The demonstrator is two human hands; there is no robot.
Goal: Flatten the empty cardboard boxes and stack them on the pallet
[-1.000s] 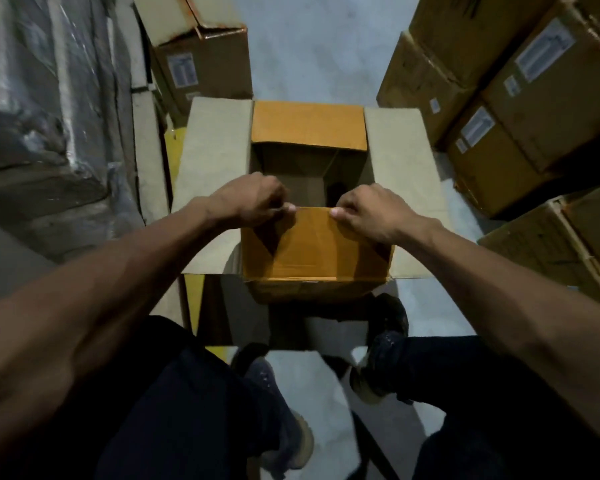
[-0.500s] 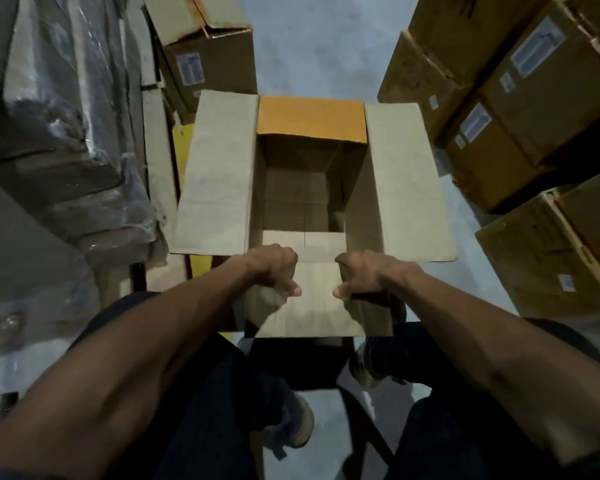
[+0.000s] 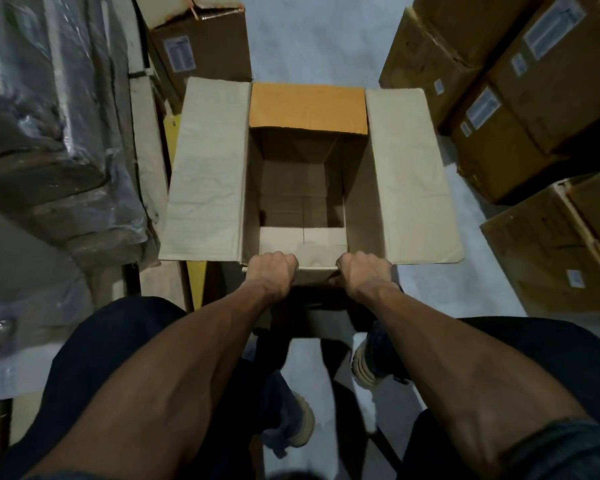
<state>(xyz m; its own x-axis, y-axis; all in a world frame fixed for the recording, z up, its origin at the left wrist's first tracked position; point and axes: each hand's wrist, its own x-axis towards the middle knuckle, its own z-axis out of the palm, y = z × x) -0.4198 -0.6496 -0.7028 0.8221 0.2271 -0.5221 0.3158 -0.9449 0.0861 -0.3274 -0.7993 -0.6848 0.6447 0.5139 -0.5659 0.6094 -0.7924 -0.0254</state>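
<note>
Cardboard fills the head view: an open cardboard box (image 3: 302, 188) stands on the floor directly beyond both hands. Half a second ago the near flap (image 3: 312, 265) was turned out toward the person, its pale inside facing up; a second ago it was upright, orange face showing. Now it is pushed down over the near edge, so all four top flaps are open. That clears the top, and I judge the bottom seam is what must give next before the walls can collapse.

Both grips are closed. The left hand (image 3: 272, 275) is curled into a fist on the near flap's fold, and the right hand (image 3: 364, 273) mirrors it just beside, a short stretch of bare fold between them. Whether the fingers wrap under the flap cannot be told.

Beyond the grips, the box looks empty: dark walls, a closed floor of folded flaps with a centre seam. The far flap (image 3: 307, 107) shows orange; the left flap (image 3: 205, 171) and right flap (image 3: 411, 174) lie spread outward, pale and creased. Labelled cartons (image 3: 499, 98) are stacked to the right of the right grip, plastic-wrapped goods (image 3: 49, 133) to the left of the left grip. No pallet is identifiable.
</note>
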